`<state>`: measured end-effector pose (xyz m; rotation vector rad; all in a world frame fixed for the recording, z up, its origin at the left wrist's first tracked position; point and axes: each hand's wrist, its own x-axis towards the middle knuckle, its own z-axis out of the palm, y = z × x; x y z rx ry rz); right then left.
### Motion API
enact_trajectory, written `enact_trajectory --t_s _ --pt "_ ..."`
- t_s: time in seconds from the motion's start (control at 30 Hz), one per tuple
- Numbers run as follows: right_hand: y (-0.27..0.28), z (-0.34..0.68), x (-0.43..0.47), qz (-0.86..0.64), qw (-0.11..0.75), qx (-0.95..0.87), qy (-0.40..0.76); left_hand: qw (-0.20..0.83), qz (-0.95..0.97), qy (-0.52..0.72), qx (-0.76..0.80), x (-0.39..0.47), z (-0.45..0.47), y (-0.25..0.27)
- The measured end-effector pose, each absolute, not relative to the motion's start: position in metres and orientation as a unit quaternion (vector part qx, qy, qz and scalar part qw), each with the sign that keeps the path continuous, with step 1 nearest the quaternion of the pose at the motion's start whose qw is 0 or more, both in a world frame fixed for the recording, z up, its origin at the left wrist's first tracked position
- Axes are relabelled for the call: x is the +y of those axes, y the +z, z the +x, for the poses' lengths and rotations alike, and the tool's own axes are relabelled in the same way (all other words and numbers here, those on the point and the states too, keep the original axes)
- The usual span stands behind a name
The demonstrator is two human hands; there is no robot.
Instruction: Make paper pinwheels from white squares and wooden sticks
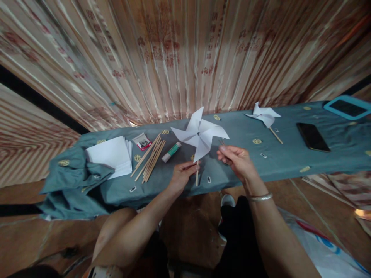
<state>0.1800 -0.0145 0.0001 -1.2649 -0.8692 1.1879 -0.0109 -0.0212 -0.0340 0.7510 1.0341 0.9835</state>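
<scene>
A white paper pinwheel with a round silver pin at its centre faces me above the cloth. My left hand is closed around its wooden stick, just below the blades. To the right of the blades is my right hand, its fingers pinched together. Whether something small sits between those fingertips is too unclear to make out. A glue stick with a green label lies left of the pinwheel. Beside it are several loose wooden sticks and an opened small box of dark pins.
On the left rests a stack of white paper. A second pinwheel lies to the right, near a black phone and a blue-framed tablet. Grey-green cloth covers the narrow table; a pleated curtain hangs behind.
</scene>
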Motion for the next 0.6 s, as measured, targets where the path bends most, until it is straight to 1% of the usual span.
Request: enact_trajectory --t_s 0.1,0.17,0.27,0.37,0.6 --pt "0.0 0.197 -0.01 -0.533 0.669 -0.318 0.409 0.693 0.343 0.433 0.464 -0.022 -0.01 -0.035" --pt "-0.002 0.202 -0.008 -0.539 0.702 -0.313 0.343 0.694 0.349 0.428 0.462 -0.023 -0.01 -0.035" --pt "-0.006 0.203 -0.006 -0.564 0.691 -0.351 0.285 0.697 0.356 0.419 0.459 -0.024 -0.009 -0.037" --pt "-0.01 0.201 -0.005 -0.587 0.666 -0.372 0.271 0.697 0.366 0.412 0.459 -0.024 -0.008 -0.039" --pt "-0.017 0.194 -0.006 -0.603 0.645 -0.349 0.315 0.689 0.372 0.42 0.459 -0.022 -0.01 -0.041"
